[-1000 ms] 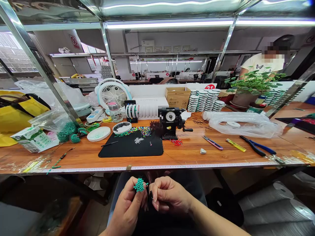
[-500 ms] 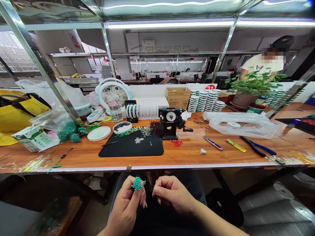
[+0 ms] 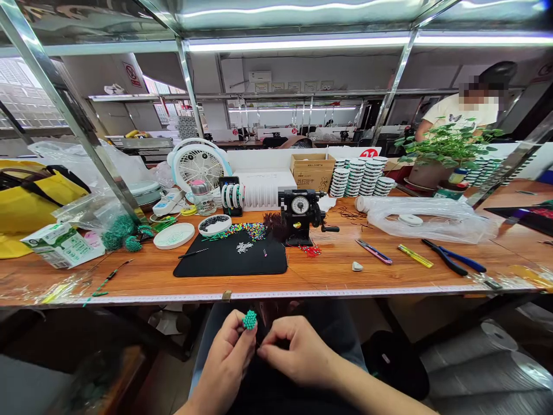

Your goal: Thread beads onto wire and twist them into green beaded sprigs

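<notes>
Seated person's hands, held over the lap below the front edge of a wooden bench (image 3: 328, 276). The left hand (image 3: 224, 357) is closed, its thumb and fingertips gripping a small teal bead cluster (image 3: 249, 320), which sits at the top of the hand. The right hand (image 3: 298, 351) is curled just beside it, with its fingertips (image 3: 268, 346) pinched together close below the cluster; whether they hold a fine wire is too small to tell.

Bench, well ahead of the hands: a black mat (image 3: 216, 259) with a small white bead scatter (image 3: 244, 248) on it; a heap of mixed beads (image 3: 246, 231) along the mat's far edge; and a black winder (image 3: 300, 216) with a round dial, at the mat's far right corner. Further right lie blue-handled pliers (image 3: 453, 256) and a clear plastic bag (image 3: 425, 222). Further left, green bead clusters (image 3: 123, 232) lie beside a carton (image 3: 63, 245). Background, right: a co-worker (image 3: 462, 112) behind a potted plant (image 3: 444, 148).
</notes>
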A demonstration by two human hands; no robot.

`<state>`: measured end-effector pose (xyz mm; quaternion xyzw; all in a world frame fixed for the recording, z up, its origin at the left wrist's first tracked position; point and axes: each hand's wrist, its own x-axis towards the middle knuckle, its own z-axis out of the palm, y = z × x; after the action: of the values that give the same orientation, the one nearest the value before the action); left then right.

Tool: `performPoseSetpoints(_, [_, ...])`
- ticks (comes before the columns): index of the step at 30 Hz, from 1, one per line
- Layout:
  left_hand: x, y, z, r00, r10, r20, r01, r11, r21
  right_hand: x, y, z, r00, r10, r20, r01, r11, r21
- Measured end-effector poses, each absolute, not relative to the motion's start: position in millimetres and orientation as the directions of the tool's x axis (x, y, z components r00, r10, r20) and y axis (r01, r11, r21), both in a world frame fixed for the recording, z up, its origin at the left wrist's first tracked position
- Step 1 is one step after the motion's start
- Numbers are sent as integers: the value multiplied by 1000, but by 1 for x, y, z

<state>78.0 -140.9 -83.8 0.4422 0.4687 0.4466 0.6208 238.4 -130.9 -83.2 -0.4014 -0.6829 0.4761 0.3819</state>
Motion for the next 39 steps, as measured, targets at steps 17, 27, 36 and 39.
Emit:
performPoseSetpoints(17, [85, -143, -76, 383, 900, -210, -253, 321, 913, 234, -123, -73, -216, 971, 100, -14, 99, -995])
performPoseSetpoints(27, [84, -143, -74, 295, 912, -284, -432, 393, 812, 240, -122, -94, -336, 941, -26, -345, -148, -927])
performPoseSetpoints(36, [83, -144, -71, 305, 901, -308, -429, 419, 800, 240, -124, -90, -420, 905, -68, -451, -274, -849])
performPoseSetpoints(39, [83, -144, -71, 288, 904, -315, -415, 415, 810, 240, -125, -87, -421, 898, -130, -481, -343, -807])
